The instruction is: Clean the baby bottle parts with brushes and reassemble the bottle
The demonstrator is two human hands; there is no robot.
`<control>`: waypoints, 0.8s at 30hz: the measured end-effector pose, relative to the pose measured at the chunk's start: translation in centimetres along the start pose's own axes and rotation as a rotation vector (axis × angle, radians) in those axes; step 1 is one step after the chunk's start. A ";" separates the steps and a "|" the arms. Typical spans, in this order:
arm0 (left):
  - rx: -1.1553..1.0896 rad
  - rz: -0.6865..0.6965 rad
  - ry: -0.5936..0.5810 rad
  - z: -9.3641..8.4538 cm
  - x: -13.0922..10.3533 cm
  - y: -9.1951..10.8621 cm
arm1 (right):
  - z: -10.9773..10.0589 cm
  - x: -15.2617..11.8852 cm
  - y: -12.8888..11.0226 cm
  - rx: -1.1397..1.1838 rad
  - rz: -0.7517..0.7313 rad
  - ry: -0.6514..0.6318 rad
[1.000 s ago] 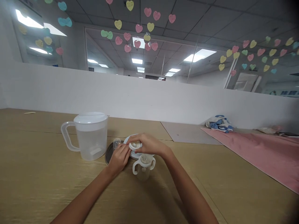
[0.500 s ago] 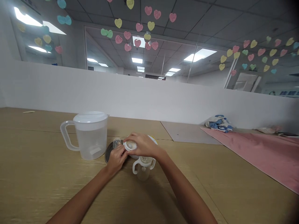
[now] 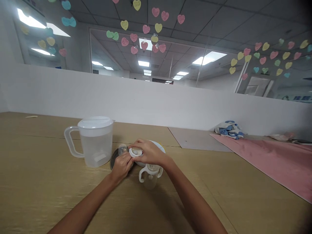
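My right hand (image 3: 151,152) grips a white bottle collar (image 3: 136,151) between thumb and fingers, its hollow underside turned toward me. My left hand (image 3: 121,166) is closed at the collar's left side; what its fingertips pinch there is hidden. Below my right wrist a clear baby bottle (image 3: 149,181) with two white side handles stands upright without a cap. Behind my left hand a clear dome-shaped cap (image 3: 122,149) rests on a dark round plate or lid (image 3: 113,159). A white round dish or lid (image 3: 161,148) is partly covered by my right hand.
A large translucent pitcher (image 3: 96,146) with a lid and a left-side handle stands to the left of my hands. A pink cloth (image 3: 268,162) covers the right of the table, with a crumpled blue and white cloth (image 3: 229,129) by the wall. A grey sheet (image 3: 195,139) lies at the back.
Both hands keep nearly the same place and hold on the collar. The whole view has shifted very slightly.
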State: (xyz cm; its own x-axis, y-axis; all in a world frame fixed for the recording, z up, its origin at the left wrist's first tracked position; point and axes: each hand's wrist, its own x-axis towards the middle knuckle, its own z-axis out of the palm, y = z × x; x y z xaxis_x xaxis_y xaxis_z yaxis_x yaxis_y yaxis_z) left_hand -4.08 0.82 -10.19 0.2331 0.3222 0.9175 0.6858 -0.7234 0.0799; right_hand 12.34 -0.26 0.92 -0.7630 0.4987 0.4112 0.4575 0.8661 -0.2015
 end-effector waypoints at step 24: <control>0.195 -0.021 0.028 -0.1 1.4 2.2 | 1.0 0.3 -0.2 -0.059 0.518 0.048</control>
State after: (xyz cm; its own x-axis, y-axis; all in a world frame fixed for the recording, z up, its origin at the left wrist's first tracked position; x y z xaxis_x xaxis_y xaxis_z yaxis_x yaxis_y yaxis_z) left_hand -2.31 -0.39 -8.69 0.1999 0.3174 0.9270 0.8116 -0.5837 0.0249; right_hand 11.55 -0.24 0.20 -0.4087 0.8581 0.3110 0.7955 0.5019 -0.3395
